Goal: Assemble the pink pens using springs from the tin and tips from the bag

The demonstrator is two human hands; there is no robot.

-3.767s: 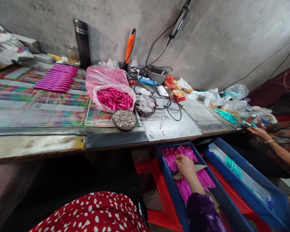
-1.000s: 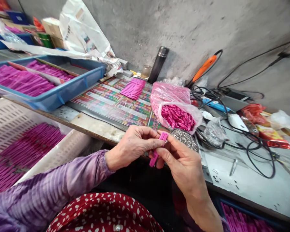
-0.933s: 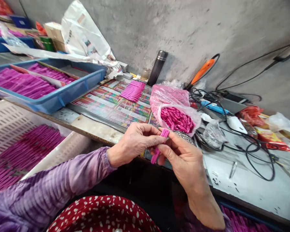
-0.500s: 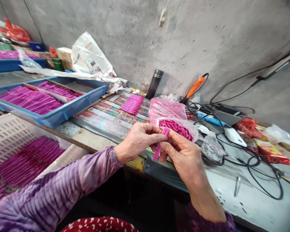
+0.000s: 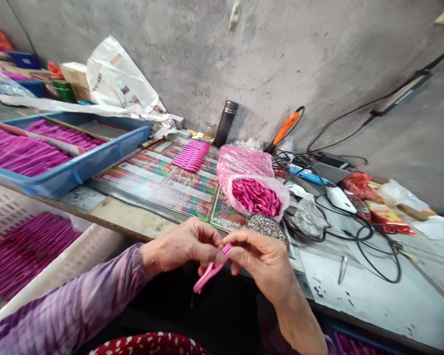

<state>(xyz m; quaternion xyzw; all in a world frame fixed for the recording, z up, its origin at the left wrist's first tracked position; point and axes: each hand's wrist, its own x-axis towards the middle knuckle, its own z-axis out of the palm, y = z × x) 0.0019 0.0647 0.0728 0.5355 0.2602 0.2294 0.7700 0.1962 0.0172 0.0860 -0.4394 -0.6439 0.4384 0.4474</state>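
Both hands meet in front of the table edge, pinching one slim magenta plastic piece (image 5: 208,277) that slants down to the left. My left hand (image 5: 185,245) grips it between thumb and fingers near its upper end. At that upper end, the thumb and forefinger of my right hand (image 5: 266,264) are closed on it too. Just beyond the right hand lies a heap of small silvery metal parts (image 5: 265,224), partly hidden by it. Behind this, an open plastic bag (image 5: 244,160) spills small magenta parts (image 5: 257,196). A neat row of magenta pieces (image 5: 191,155) lies on the printed sheet (image 5: 153,190).
At left stands a blue tray (image 5: 77,175) of magenta pieces, above a white basket (image 5: 96,246) holding more. A black flask (image 5: 225,123) and an orange-handled tool (image 5: 286,127) stand by the wall. Black cables (image 5: 387,278), a crumpled clear bag (image 5: 311,217) and a snack packet (image 5: 388,218) occupy the right.
Both hands have drawn down and left, nearer to my body, still holding the piece, which is now tilted further over. The heap of metal parts has come into sight, and the view has shifted right.
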